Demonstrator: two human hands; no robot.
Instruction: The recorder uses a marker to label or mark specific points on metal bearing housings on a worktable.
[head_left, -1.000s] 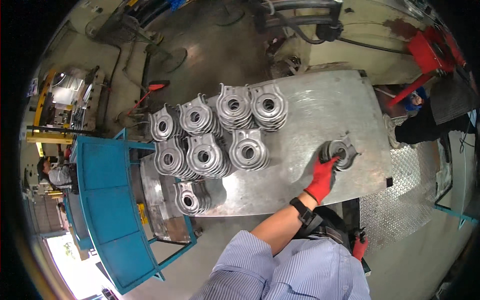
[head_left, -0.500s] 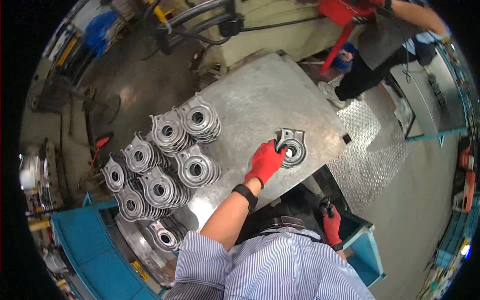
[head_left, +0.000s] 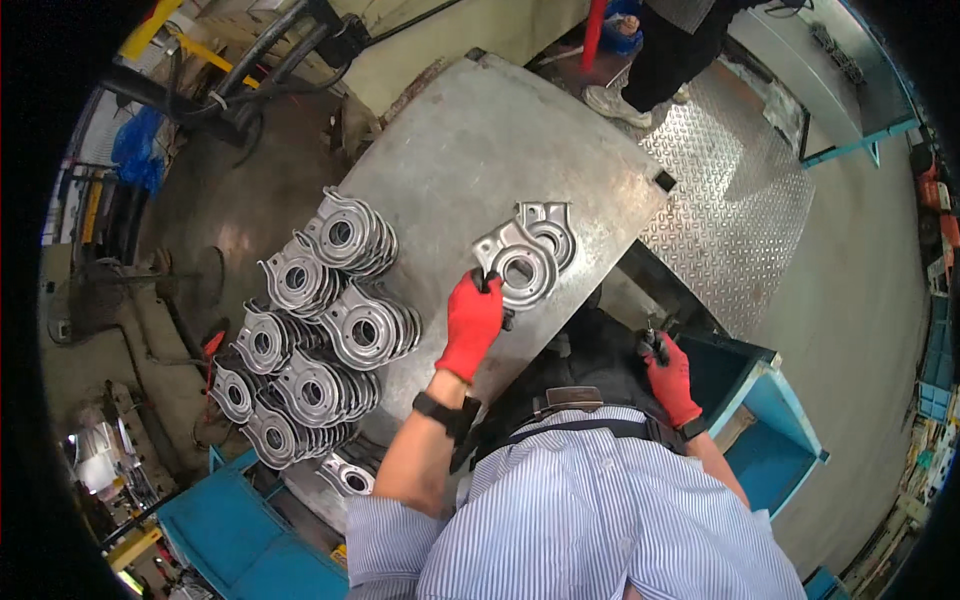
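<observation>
My left hand (head_left: 473,322), in a red glove with dark fingertips, pinches the edge of a stamped metal bracket (head_left: 540,283) with a round central hole. That bracket partly overlaps a second metal bracket (head_left: 560,222) lying on the steel tabletop (head_left: 450,150). Whether the held one touches the other, I cannot tell. Close to my waist, past the table's near edge, my right hand (head_left: 670,382) in a matching glove is closed. A thin tip shows above its dark fingers, too small to name.
Several leaning stacks of similar brackets (head_left: 365,330) cover the table's left side. Blue metal stands (head_left: 225,530) sit at the lower left and right. A person in dark trousers (head_left: 665,60) stands on the diamond-plate floor (head_left: 730,190) beyond the table's far right.
My left hand has drawn one bracket leftward, uncovering another beneath. My right hand has risen slightly. The whole view has shifted, and less of the other person shows.
</observation>
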